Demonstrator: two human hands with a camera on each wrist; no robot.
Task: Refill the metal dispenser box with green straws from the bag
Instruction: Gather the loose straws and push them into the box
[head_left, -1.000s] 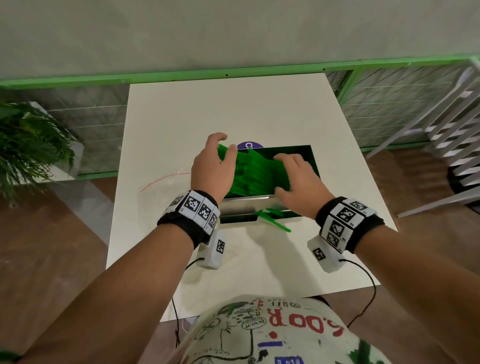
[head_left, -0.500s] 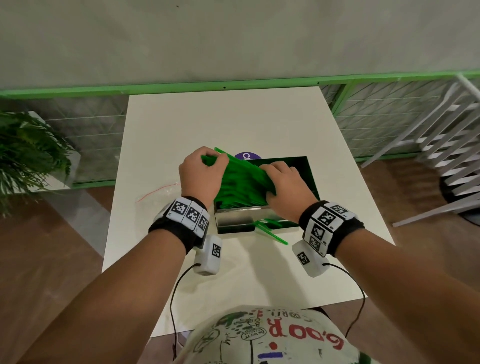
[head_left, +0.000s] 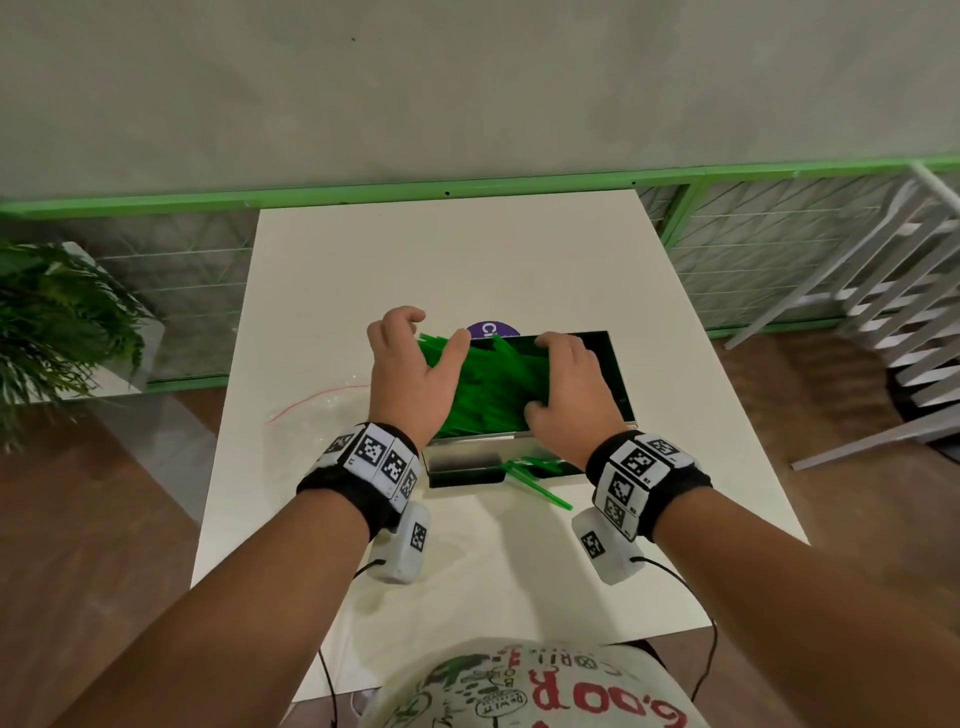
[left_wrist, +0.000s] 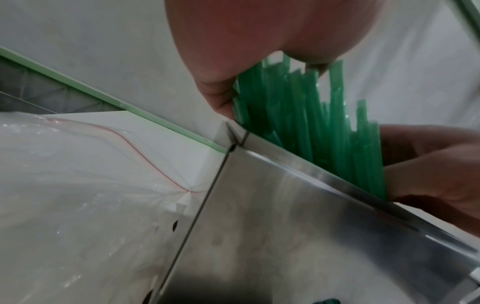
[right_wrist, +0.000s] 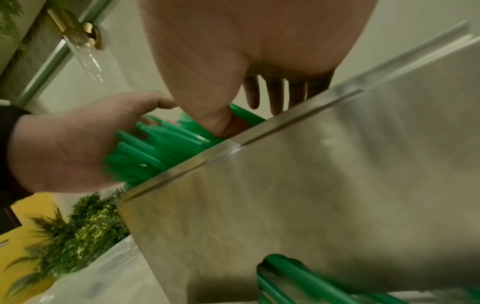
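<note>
Now green straws (head_left: 493, 389) fill the metal dispenser box (head_left: 478, 440).

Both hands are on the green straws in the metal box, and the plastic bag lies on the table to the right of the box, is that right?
No, one thing is off: the bag lies to the left of the box, as the head view shows. The left hand and right hand are indeed on the straws in the box.

1 box (left_wrist: 285, 216), 1 bag (left_wrist: 78, 205), 2 grips (L grip (head_left: 410, 374), R grip (head_left: 571, 384)), straws (head_left: 493, 384) uncountable.
</note>
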